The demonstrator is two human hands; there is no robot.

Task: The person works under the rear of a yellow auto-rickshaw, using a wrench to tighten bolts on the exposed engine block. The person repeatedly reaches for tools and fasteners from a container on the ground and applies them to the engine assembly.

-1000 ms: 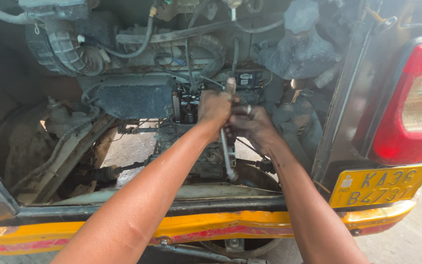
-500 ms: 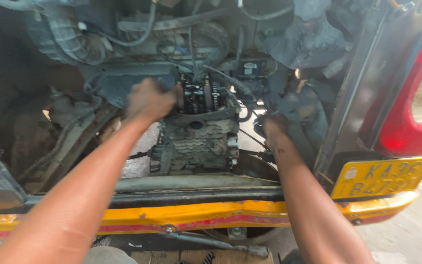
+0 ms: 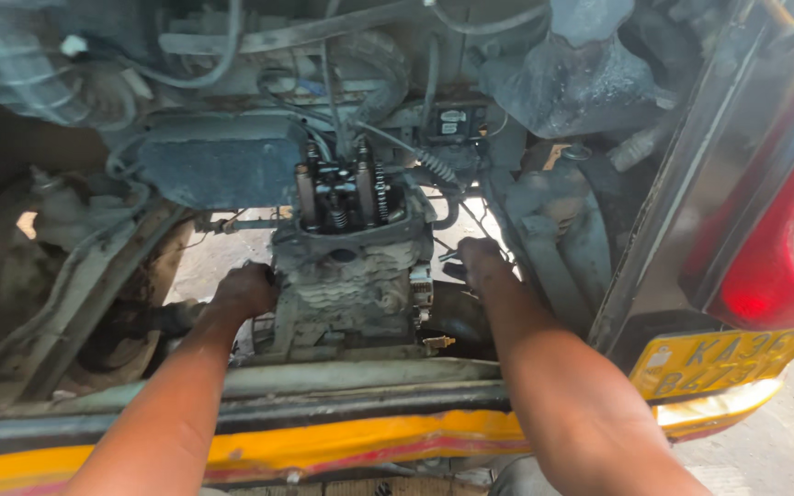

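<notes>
- Engine block (image 3: 351,285) is seated low in the open rear bay of the vehicle, centre of view, behind the yellow bumper (image 3: 342,450).
- Valve gear (image 3: 342,188) is exposed on top of the block; springs and rockers are uncovered.
- Left hand (image 3: 245,289) is pressed against the block's left flank, fingers curled round its edge; nothing separate is seen held.
- Right hand (image 3: 478,262) is placed at the block's right side, beside a dark hose (image 3: 434,167); fingers are bent inward, whether anything is gripped cannot be told.
- Red tail lamp (image 3: 774,248) and yellow plate (image 3: 719,358) are seen at far right.
</notes>
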